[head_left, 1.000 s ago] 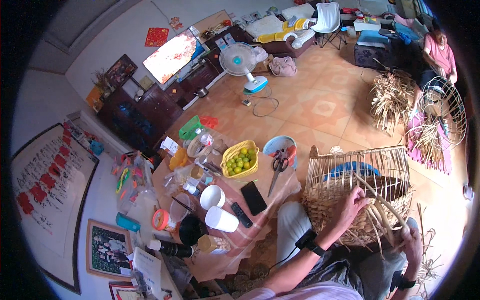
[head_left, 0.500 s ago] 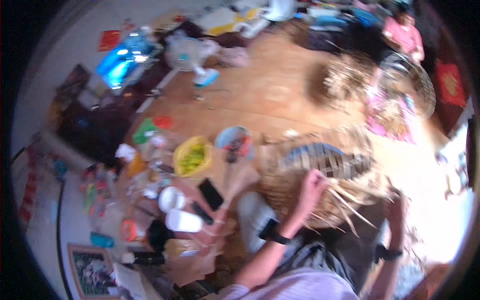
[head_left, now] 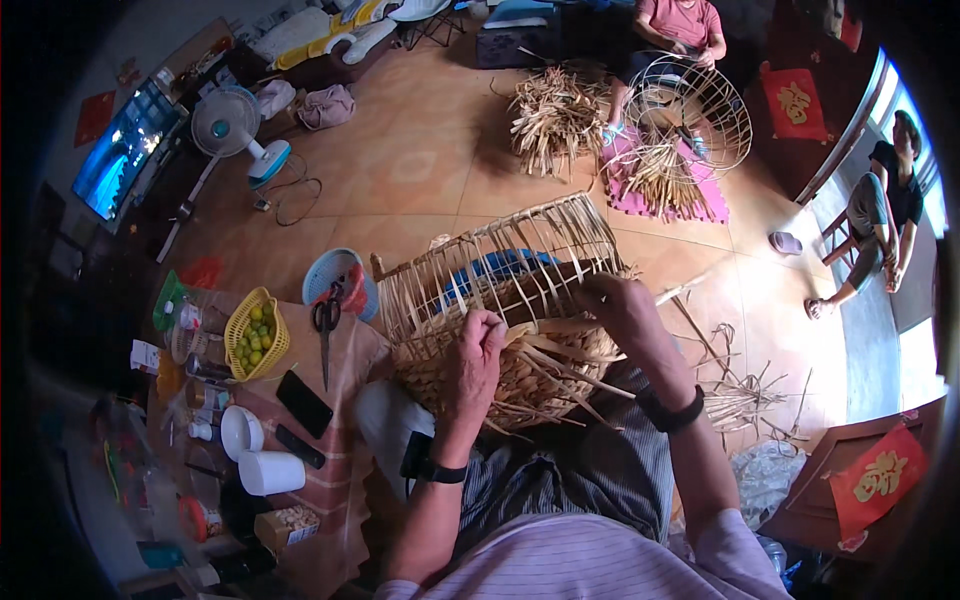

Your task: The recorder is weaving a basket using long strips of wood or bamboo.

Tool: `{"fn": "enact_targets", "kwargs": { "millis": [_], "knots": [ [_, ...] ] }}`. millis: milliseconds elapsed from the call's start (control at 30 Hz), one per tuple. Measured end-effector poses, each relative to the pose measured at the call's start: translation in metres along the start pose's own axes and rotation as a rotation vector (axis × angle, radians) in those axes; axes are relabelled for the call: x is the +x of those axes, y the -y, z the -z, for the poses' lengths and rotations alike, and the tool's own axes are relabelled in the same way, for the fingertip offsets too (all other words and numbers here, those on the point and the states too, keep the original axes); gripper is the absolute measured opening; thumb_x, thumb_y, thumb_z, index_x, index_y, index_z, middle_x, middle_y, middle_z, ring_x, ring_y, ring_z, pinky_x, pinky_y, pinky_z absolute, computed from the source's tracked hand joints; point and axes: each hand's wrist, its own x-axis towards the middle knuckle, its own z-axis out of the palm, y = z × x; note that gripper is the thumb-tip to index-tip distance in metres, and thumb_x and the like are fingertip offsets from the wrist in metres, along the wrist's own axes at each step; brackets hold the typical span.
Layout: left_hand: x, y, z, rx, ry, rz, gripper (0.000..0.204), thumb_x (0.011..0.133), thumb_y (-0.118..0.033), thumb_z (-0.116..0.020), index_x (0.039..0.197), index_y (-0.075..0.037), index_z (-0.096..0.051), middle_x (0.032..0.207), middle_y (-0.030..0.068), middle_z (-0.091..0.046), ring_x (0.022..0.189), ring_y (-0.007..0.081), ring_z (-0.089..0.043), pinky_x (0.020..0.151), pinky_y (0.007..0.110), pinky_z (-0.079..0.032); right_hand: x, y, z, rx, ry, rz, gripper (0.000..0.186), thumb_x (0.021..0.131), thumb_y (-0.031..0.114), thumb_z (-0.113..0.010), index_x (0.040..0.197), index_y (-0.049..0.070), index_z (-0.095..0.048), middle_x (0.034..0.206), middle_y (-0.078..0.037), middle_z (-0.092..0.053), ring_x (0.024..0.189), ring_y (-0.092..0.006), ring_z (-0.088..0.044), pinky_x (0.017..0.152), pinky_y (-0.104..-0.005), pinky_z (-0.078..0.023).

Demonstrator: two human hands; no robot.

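Note:
A half-woven basket [head_left: 420,305] of pale dried-leaf strips on a wooden frame rests at my lap, with something blue [head_left: 480,270] inside it. My left hand [head_left: 478,355] is closed on strips at the near side of the weave, fingertips pinched at the frame. My right hand [head_left: 615,305], higher and to the right, curls round a pale strip [head_left: 565,325] against the basket's upright rods; its fingertips are partly hidden. Loose strip ends [head_left: 585,390] hang below my hands, over the woven lower part.
At left, a table [head_left: 340,465] holds scissors [head_left: 326,330], a phone [head_left: 305,405], a yellow fruit basket [head_left: 250,335] and containers. Beyond stand a fan [head_left: 225,130] and strip piles [head_left: 555,120]. A person in pink [head_left: 678,25] handles a round frame [head_left: 735,115]; another person [head_left: 895,205] sits at right.
The view has swung rightward, bringing the seated person at right into sight. My right hand has moved up from the lower right to the basket's rods. My left hand remains at the weave.

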Motion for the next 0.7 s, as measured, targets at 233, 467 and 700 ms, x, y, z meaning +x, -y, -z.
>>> {"fn": "enact_targets", "kwargs": {
  "millis": [233,467,700],
  "knots": [
    [-0.007,0.000,-0.004,0.164,-0.066,0.034,0.021,0.109,-0.029,-0.052,0.112,-0.009,-0.058,0.096,0.0209,-0.067,0.088,0.0413,-0.067,0.075,0.046,-0.053,0.024,-0.023,-0.023,-0.124,0.292,0.034,0.026,0.096,0.032,-0.067,0.098,0.007,-0.076,0.088,-0.021,-0.071,0.077,-0.0379,-0.068,0.070,-0.0450,-0.052],
    [-0.006,0.001,-0.015,-0.038,0.093,-0.032,0.024,0.110,-0.025,-0.056,0.115,-0.004,-0.046,0.087,0.0099,-0.061,0.077,0.0196,-0.060,0.072,0.035,-0.050,-0.010,-0.059,-0.033,0.018,0.014,-0.168,0.029,0.098,0.024,-0.066,0.083,-0.001,-0.067,0.068,-0.016,-0.059,0.063,-0.0236,-0.055,0.063,-0.0405,-0.045],
    [-0.001,0.023,0.024,-0.246,0.169,-0.024,0.028,0.106,-0.022,-0.063,0.115,-0.003,-0.045,0.097,0.0057,-0.058,0.095,0.0170,-0.071,0.075,0.029,-0.052,-0.024,0.004,-0.051,0.192,-0.081,-0.183,0.030,0.098,0.018,-0.068,0.077,-0.002,-0.059,0.065,-0.011,-0.053,0.063,-0.0138,-0.048,0.060,-0.0372,-0.042]
  ]
}}
